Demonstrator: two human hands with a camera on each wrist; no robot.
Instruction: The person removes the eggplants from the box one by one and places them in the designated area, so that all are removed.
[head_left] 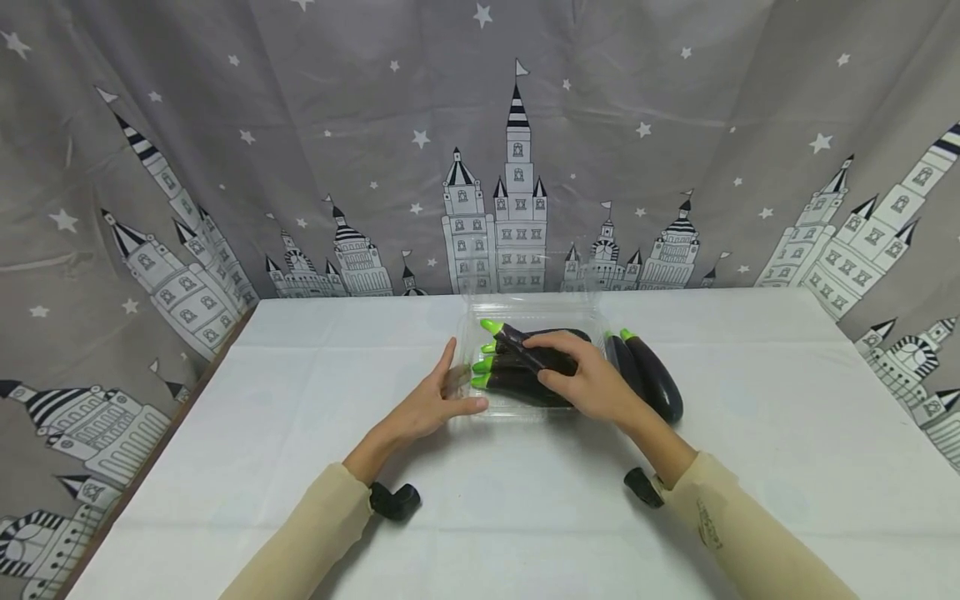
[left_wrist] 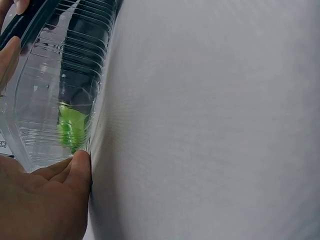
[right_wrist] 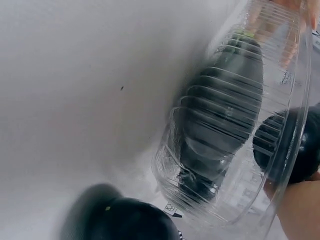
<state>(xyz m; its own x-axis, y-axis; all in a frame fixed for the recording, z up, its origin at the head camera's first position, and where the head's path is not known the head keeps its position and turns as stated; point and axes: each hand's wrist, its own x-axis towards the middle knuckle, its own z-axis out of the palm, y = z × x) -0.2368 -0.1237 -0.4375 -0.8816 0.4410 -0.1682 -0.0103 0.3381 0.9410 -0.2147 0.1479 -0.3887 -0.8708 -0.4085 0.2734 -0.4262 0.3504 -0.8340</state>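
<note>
Near the desk's far edge, the right hand [head_left: 592, 385] curls its fingers around an eggplant [head_left: 528, 350] over the clear plastic tray [head_left: 467, 346]. The left hand [head_left: 435, 404] rests relaxed fingers against the tray's left end.

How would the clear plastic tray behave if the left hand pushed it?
The clear plastic tray looks thin and ribbed, so it would probably flex. Loaded with eggplants, it likely slides on the white tablecloth rather than tips. The left hand braces its end.
</note>
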